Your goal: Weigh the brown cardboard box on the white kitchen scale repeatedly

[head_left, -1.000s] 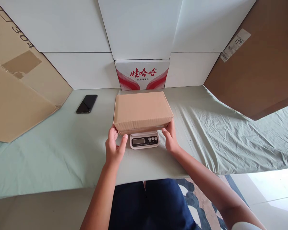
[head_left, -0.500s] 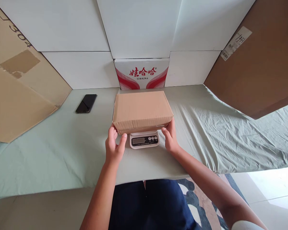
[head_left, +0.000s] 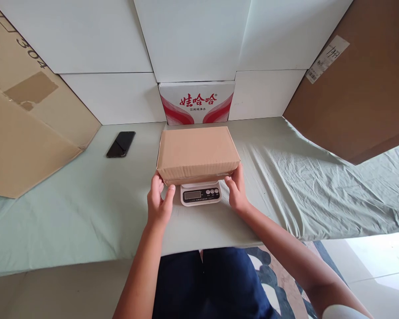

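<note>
A brown cardboard box [head_left: 198, 150] is over a white kitchen scale [head_left: 201, 203], hiding the scale's platform. Whether it rests on the platform or is held just above it I cannot tell. The scale's display and buttons face me, and the display looks blank. My left hand [head_left: 160, 198] grips the near left corner of the box, thumb toward the front and fingers partly hidden at the side. At the near right corner, my right hand [head_left: 236, 188] holds the box the same way.
A black phone [head_left: 120, 144] lies on the green cloth [head_left: 126, 212] to the left. Behind stands a white and red carton [head_left: 197, 103] against white panels. Large cardboard sheets [head_left: 46, 128] [head_left: 355, 102] lean in on both sides.
The hands, box and scale hold nearly the same positions. Only a very slight shift of the whole view shows.
</note>
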`<state>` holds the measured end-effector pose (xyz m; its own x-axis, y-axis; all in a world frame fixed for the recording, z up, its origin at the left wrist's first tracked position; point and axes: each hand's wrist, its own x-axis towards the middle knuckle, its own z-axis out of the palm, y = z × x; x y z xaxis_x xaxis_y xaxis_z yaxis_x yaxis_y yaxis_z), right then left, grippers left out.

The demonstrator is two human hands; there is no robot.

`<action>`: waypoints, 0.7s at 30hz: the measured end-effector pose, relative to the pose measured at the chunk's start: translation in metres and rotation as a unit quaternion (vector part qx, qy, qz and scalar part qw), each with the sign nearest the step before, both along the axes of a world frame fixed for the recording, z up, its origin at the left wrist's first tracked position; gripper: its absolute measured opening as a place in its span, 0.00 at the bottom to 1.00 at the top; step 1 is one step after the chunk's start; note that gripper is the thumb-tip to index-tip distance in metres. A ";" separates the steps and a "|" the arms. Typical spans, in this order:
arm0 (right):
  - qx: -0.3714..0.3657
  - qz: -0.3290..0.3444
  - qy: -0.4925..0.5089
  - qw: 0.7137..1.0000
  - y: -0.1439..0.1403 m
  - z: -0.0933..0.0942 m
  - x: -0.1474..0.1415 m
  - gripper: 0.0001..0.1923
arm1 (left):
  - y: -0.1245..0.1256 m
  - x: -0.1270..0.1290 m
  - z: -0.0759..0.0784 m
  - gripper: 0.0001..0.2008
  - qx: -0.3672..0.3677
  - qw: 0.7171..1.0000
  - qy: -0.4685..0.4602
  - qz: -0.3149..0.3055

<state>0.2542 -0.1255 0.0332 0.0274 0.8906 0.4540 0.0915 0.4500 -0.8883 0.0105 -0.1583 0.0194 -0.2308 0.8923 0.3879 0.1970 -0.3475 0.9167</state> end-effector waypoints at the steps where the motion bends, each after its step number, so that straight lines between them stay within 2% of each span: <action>1: -0.001 0.000 0.010 1.000 0.000 0.000 0.000 0.32 | 0.000 -0.001 0.000 0.34 0.013 1.000 -0.014 0.006; 5: -0.031 -0.026 0.094 0.995 0.005 0.002 0.004 0.34 | 0.002 -0.007 0.003 0.33 0.072 0.988 -0.093 0.101; 8: -0.082 -0.075 0.182 0.977 0.015 0.008 0.011 0.35 | 0.002 -0.012 0.005 0.30 0.064 0.977 -0.138 0.146; 14: -0.127 -0.132 0.276 0.943 0.031 0.015 0.024 0.33 | 0.004 -0.013 0.007 0.30 0.044 0.975 -0.161 0.146; 18: -0.159 -0.147 0.297 0.930 0.036 0.011 0.026 0.30 | 0.005 -0.014 0.007 0.30 0.042 0.973 -0.178 0.143; 21: -0.168 -0.146 0.288 0.931 0.039 0.004 0.029 0.30 | 0.004 -0.014 0.007 0.29 0.041 0.973 -0.175 0.145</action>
<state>0.2837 -0.0863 0.0372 0.4442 0.8958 -0.0144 -0.3696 0.1686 -0.9138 -0.0035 -0.1538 0.0260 -0.5991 0.7396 0.3067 -0.0214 -0.3977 0.9173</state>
